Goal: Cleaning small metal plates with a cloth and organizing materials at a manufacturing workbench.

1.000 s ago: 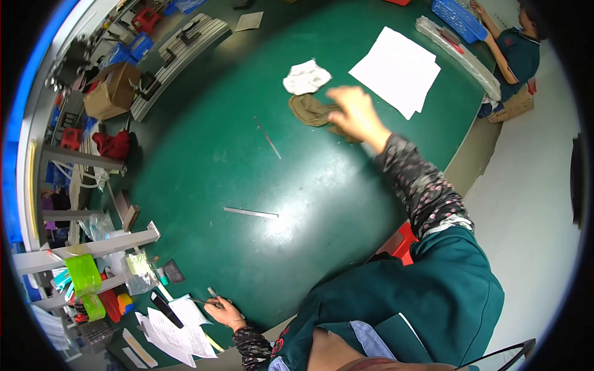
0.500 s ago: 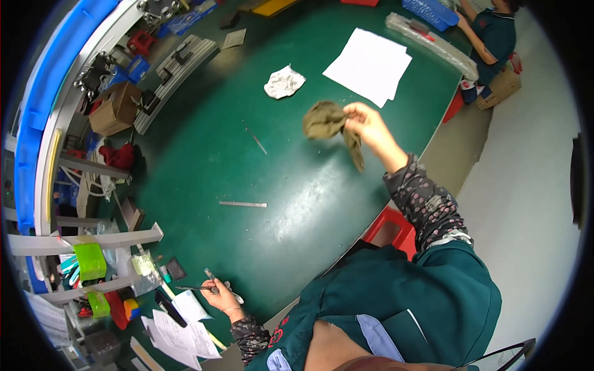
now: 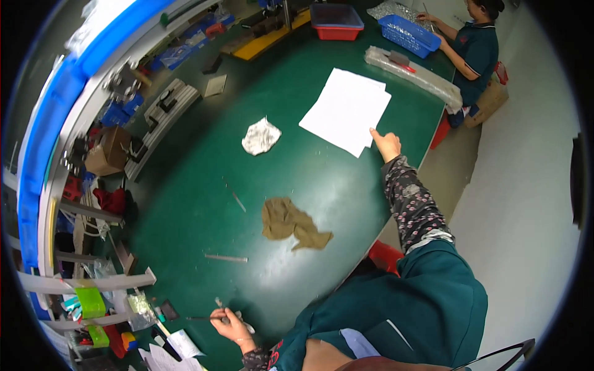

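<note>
My left hand (image 3: 232, 327), at the near left of the table, is closed around a slim dark pointed tool (image 3: 199, 318). A small greyish piece also shows at its fingers, its kind unclear. My right hand (image 3: 387, 147) is at the right edge of the white paper sheets (image 3: 346, 110), thumb spread from the fingers and touching the edge; some fingers are hidden. A crumpled olive-brown cloth (image 3: 288, 221) lies on the green table between my hands, out of my grip. Farther off lies a crumpled white cloth or paper (image 3: 261, 136).
Two thin metal strips lie left of the brown cloth, the nearer strip (image 3: 226, 258) flat. A plastic-wrapped long bundle (image 3: 413, 75) lies at the far right. Beyond it, a co-worker (image 3: 477, 52) handles a blue basket (image 3: 409, 36). Aluminium racks (image 3: 93, 282) line the left.
My right hand has let go of the brown cloth, which now lies on the table, and has moved to the paper's edge. My left hand still holds the dark tool. The view has shifted.
</note>
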Motion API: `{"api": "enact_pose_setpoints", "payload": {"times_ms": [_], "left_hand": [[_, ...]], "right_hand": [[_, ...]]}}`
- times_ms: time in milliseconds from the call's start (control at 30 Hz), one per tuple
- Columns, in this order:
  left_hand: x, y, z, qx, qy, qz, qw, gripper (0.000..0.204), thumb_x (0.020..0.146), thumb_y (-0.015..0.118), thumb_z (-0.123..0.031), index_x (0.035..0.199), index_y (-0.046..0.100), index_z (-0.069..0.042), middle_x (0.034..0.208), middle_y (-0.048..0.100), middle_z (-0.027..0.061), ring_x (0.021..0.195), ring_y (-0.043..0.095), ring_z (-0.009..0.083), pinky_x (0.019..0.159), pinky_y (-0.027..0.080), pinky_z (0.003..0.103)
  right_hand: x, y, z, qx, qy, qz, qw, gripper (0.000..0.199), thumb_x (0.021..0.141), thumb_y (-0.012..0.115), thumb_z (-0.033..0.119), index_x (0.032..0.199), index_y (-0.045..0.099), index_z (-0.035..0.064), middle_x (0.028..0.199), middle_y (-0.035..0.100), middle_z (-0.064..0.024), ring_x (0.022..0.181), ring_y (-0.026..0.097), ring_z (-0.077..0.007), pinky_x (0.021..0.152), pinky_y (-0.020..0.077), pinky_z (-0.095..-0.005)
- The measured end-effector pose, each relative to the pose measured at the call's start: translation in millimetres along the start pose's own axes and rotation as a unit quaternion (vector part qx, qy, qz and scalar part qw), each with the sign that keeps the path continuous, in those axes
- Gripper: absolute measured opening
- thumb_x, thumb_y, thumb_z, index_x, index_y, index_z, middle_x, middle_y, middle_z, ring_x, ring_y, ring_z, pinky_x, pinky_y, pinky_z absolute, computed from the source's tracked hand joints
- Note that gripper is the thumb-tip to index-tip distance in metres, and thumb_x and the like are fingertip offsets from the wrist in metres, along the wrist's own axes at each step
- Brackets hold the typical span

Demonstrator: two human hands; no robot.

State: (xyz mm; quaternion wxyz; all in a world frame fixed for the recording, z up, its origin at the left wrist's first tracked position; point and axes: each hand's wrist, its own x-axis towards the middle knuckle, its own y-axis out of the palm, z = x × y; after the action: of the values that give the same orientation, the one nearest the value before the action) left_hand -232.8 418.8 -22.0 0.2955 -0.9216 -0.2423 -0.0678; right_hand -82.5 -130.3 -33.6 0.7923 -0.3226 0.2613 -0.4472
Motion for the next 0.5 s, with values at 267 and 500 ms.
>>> {"api": "enact_pose_setpoints", "payload": {"times_ms": [267, 500], "left_hand": [[-3, 56, -53, 0.058, -0.006, 0.007, 0.998, 0.015, 0.072, 0.051, 0.003, 0.07, 0.036, -0.001, 0.076, 0.04, 0.0093, 0.07, 0.042, 0.0223, 0.069, 0.039, 0.033], [7, 88, -70, 0.067, 0.014, 0.018, 0.997, 0.016, 0.072, 0.051, 0.004, 0.069, 0.036, -0.002, 0.075, 0.04, 0.0093, 0.07, 0.042, 0.022, 0.068, 0.039, 0.032]], "right_hand": [[26, 30, 58, -0.159, 0.067, -0.04, 0.984, 0.052, 0.064, 0.07, 0.032, 0.099, 0.052, -0.0013, 0.11, 0.046, -0.016, 0.102, 0.045, -0.0294, 0.081, 0.0421, -0.0411], [54, 29, 52, -0.004, -0.017, -0.03, 0.999, 0.031, 0.072, 0.059, 0.01, 0.096, 0.044, -0.0003, 0.102, 0.049, -0.0183, 0.095, 0.05, -0.036, 0.079, 0.0437, -0.0401]]}}
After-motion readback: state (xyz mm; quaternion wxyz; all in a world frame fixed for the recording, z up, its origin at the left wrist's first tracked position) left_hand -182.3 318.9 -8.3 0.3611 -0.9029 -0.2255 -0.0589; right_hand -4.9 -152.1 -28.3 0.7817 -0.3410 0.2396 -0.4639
